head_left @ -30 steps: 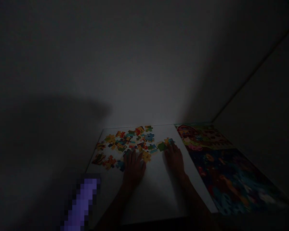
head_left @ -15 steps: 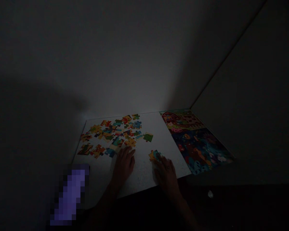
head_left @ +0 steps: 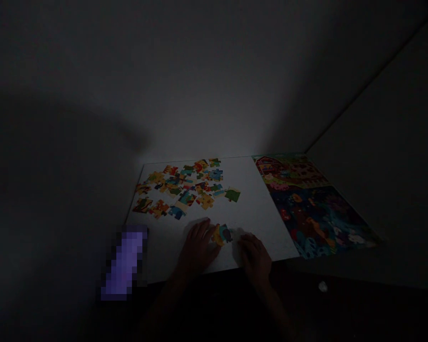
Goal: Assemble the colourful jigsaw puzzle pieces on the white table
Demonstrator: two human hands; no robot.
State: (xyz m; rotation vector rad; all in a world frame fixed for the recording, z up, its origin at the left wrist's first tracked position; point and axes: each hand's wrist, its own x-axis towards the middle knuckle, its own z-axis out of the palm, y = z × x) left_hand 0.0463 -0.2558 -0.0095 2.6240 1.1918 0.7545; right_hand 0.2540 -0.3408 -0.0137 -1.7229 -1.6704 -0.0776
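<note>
Both my hands rest on a white board (head_left: 242,190) in dim light. A loose multicoloured jigsaw piece (head_left: 221,234) lies between them, with the fingertips of my left hand (head_left: 198,248) against its left side. My right hand (head_left: 255,258) lies just right of that piece and does not visibly grip it. Farther up, a scattered group of colourful jigsaw pieces (head_left: 180,187) covers the board's left part. A green jigsaw piece (head_left: 232,194) lies apart at the group's right edge.
To the right of the board lies a printed picture (head_left: 306,204) of a red barn above a dark blue scene. A pixelated purple patch (head_left: 124,262) hides something at the lower left. A small white object (head_left: 323,286) lies on the dark floor. Pale walls rise behind.
The multicoloured piece has shifted left from my right hand to between both hands. My left hand has moved right beside it, and the camera view has shifted slightly.
</note>
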